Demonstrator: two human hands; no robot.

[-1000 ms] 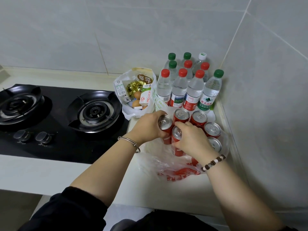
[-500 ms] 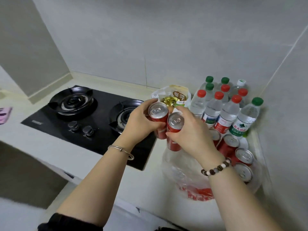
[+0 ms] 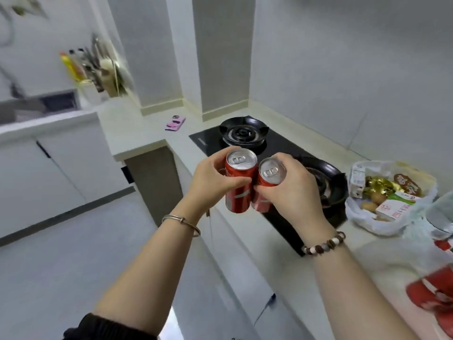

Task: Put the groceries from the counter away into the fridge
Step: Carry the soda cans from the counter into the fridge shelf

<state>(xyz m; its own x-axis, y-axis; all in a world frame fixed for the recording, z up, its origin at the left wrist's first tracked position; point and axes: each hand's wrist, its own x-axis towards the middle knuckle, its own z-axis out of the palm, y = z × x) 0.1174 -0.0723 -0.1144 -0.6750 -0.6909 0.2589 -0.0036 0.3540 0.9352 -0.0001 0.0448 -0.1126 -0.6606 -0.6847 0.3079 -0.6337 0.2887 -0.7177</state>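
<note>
Here we are with a can in each hand, both clear of the counter [image 3: 382, 256] and held up in front of us, above its near edge by the stove [image 3: 245, 133]. Our left hand [image 3: 208, 182] wraps the left can [image 3: 239, 198] round its middle, fingers curled across the red wall. Our right hand [image 3: 294, 192] grips the right can [image 3: 272, 171] a little higher, fingers curled near the rim and thumb lower on the wall. The two cans touch side by side, both nearly upright, pull tabs flat and unopened.

We judge them full, so fairly weighty for their size. They should be stiff under a firm squeeze yet easy to dent, and the smooth metal could slip if damp. A hold round the waist is the safe one, since the rim gives less purchase.

No fridge is in view, so we cannot say where these go. Off to our right the white grocery bag [image 3: 362, 217] sits on the counter with cartons and what look like eggs, and a blurred red bag [image 3: 436, 290] lies nearer us. Eggs, if that is what they are, will want gentler handling.
</note>
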